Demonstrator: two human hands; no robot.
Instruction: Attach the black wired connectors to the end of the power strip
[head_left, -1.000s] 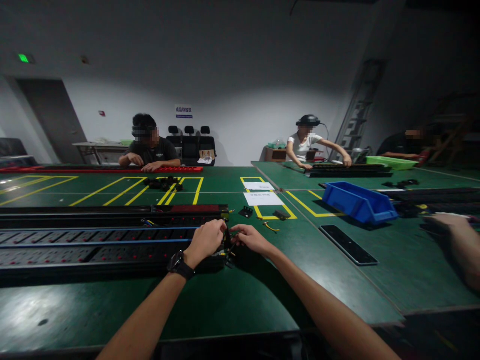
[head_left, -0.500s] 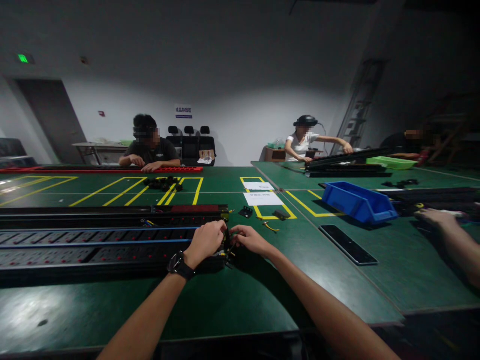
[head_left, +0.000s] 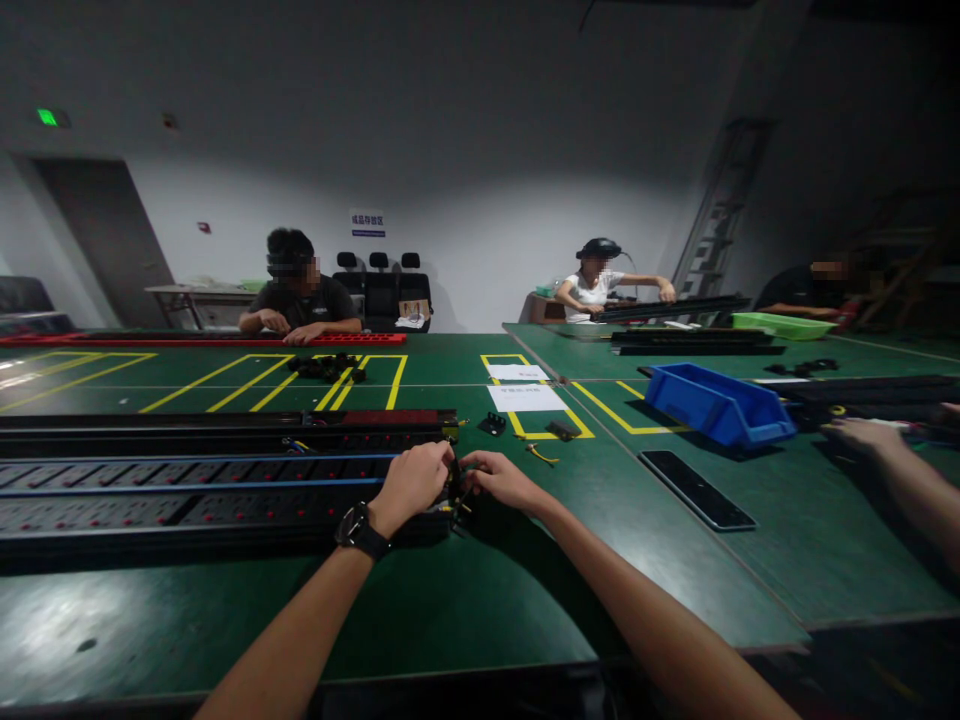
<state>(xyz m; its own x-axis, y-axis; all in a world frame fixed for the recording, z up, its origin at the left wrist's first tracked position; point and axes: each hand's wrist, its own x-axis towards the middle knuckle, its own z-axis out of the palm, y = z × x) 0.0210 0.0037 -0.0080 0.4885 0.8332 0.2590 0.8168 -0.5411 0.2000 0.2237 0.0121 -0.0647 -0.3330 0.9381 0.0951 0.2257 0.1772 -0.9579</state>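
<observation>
Long black power strips point(head_left: 247, 507) with rows of sockets and small red parts lie side by side, a blue line along them. At their right end my left hand point(head_left: 416, 480), with a dark watch on its wrist, is closed over the strip's end and a small black part there. My right hand point(head_left: 504, 480) meets it from the right, thumb and fingers pinched close to the same end. What lies between these fingertips is hidden. Short yellow and dark wires point(head_left: 463, 508) stick out just below the fingers. Another long black strip point(head_left: 225, 430) lies behind.
A black bracket point(head_left: 493, 424), a small dark block point(head_left: 562, 430) and a yellow wire point(head_left: 541, 455) lie past my hands. Rightward are a phone point(head_left: 697, 490), a blue bin point(head_left: 720, 405) and a co-worker's hand point(head_left: 870, 435). Co-workers sit across the green table point(head_left: 600, 570).
My hands stay in nearly the same place at the strip's end. Across the table, a co-worker's long black strip has come down lower and their arm has shifted left.
</observation>
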